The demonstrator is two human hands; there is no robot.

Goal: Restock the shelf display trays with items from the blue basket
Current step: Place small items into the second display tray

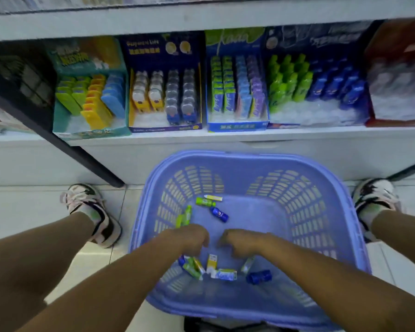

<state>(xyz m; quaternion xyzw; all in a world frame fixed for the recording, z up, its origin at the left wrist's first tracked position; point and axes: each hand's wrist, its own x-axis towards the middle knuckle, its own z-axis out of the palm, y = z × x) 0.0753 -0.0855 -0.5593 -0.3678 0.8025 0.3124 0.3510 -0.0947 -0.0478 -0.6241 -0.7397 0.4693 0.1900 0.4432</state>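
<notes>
A: Step shown?
B: Picking. Left hand (189, 238) and right hand (242, 243) are inside the blue basket (225, 156), fingers curled over loose items (223, 274); whether they grip anything cannot be told.
A: Next?
B: Probably matching one item to its display tray (236, 127).

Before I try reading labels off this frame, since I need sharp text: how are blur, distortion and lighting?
Head view: wide-angle distortion bows the shelf edge; print on the display trays is soft, unreadable; the left hand and right hand in the blue basket look smeared; light is even, bluish, no hard glare.

White, black, pink sneakers (83, 197); pale socks (94, 213).
</notes>
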